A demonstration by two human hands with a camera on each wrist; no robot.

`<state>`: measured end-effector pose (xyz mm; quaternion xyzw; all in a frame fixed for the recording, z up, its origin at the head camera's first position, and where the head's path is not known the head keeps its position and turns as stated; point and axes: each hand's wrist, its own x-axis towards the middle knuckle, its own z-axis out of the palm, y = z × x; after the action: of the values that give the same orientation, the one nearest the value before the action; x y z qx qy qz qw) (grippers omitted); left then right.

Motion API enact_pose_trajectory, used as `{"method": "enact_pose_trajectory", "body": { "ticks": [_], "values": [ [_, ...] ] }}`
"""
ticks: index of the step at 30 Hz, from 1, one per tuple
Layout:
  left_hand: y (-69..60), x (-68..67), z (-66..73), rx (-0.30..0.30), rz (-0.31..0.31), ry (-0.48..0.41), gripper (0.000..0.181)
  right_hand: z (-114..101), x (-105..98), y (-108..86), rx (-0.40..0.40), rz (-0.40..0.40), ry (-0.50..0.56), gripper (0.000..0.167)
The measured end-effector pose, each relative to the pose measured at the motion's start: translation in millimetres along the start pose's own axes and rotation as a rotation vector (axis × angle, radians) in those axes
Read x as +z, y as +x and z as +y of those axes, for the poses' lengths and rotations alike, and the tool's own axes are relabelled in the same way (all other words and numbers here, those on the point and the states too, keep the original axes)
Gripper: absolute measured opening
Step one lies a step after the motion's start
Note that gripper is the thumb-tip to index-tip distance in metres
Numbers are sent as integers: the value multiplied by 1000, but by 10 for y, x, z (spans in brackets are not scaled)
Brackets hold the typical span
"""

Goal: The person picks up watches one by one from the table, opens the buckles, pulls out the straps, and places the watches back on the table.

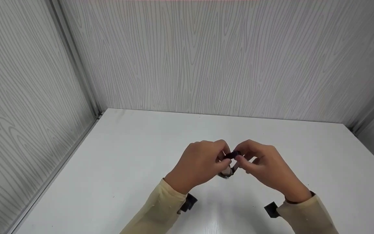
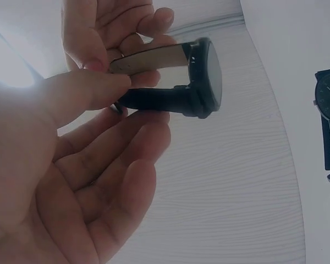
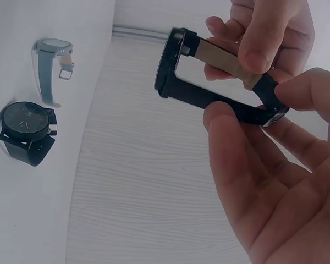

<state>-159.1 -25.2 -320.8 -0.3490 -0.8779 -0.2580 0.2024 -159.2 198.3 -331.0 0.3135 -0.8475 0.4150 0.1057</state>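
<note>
Both hands hold one wristwatch [image 1: 226, 175] above the white table, its black strap closed into a loop. My left hand [image 1: 196, 164] pinches the strap [image 2: 154, 100] between thumb and fingers. From the other side, my right hand [image 1: 263, 164] grips the strap near the metal buckle [image 3: 273, 119]. In the right wrist view, the strap's inner face [image 3: 225, 61] is tan, and the strap end passes by the buckle. The round black case [image 3: 168, 66] stands edge-on at the loop's far end, away from the fingers; its dial is not readable.
A second black wristwatch [image 3: 26, 124] lies on the white surface, with a light blue-strapped watch [image 3: 47, 69] beside it in the right wrist view. Wood-grain panels [image 1: 190, 58] enclose the table [image 1: 135, 146] at the back and sides. Small black mounts [image 1: 271, 209] project from both wrists.
</note>
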Motion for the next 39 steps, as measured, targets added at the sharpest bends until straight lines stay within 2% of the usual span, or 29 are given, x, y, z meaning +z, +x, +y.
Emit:
{"method": "enact_pose_trajectory", "body": {
  "ticks": [6,11,19,22,24,29,35,39],
  "values": [
    [-2,9,-7,2,-41,-5,6,7,11,-3,35,-16,-17,21],
    [-16,-5,-15,-13,-103,-22,6,11,23,2,27,-58,-29,27],
    [-11,-43,-37,-72,-256,-148,6,18,-6,-10,32,-133,-26,31],
    [-7,-55,-38,-81,-295,-156,3,24,-2,-13,30,-153,-27,31],
    [-7,-58,-42,-70,-293,-157,3,31,5,-14,10,-133,-34,32],
    [-17,-57,-64,-11,-228,-128,7,43,22,-8,-57,-33,-56,37],
    [-12,-48,-74,-14,-195,-138,13,47,46,7,-111,47,-64,37],
    [-9,-29,-59,5,-155,-157,21,69,59,3,-151,69,-50,37]
  ]
}}
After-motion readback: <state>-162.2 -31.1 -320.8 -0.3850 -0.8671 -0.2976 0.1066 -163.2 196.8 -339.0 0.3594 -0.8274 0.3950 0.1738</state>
